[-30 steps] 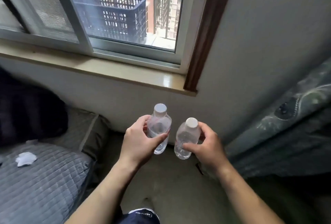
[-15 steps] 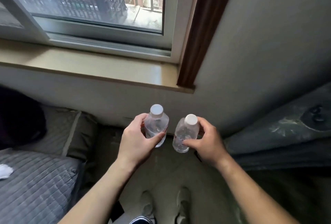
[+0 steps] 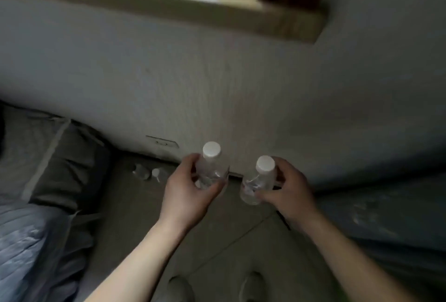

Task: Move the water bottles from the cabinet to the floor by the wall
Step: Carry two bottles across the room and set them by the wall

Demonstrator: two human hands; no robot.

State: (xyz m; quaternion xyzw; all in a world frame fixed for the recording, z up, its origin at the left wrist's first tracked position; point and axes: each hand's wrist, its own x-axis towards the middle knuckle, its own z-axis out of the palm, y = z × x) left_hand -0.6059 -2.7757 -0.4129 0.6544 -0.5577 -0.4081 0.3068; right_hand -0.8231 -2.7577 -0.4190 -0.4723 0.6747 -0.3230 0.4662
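I carry two clear water bottles with white caps, both upright above the floor (image 3: 135, 210). My left hand (image 3: 187, 191) grips the left bottle (image 3: 212, 164) around its body. My right hand (image 3: 288, 190) grips the right bottle (image 3: 259, 181) the same way. Both are held close to the grey wall (image 3: 217, 84), just above where it meets the floor. Two more clear bottles (image 3: 150, 173) stand on the floor against the wall, left of my left hand. The frame is blurred.
A bed with grey quilted bedding (image 3: 31, 217) fills the left side. A dark patterned mattress or cover (image 3: 386, 217) leans at the right. A wall socket (image 3: 162, 141) sits low on the wall. The window sill (image 3: 169, 7) juts out above. My shoes (image 3: 251, 284) show at the bottom.
My view has tipped down from the window to the base of the wall. Both hands have kept their bottles and lowered toward the floor. The bottles on the floor have come into view.
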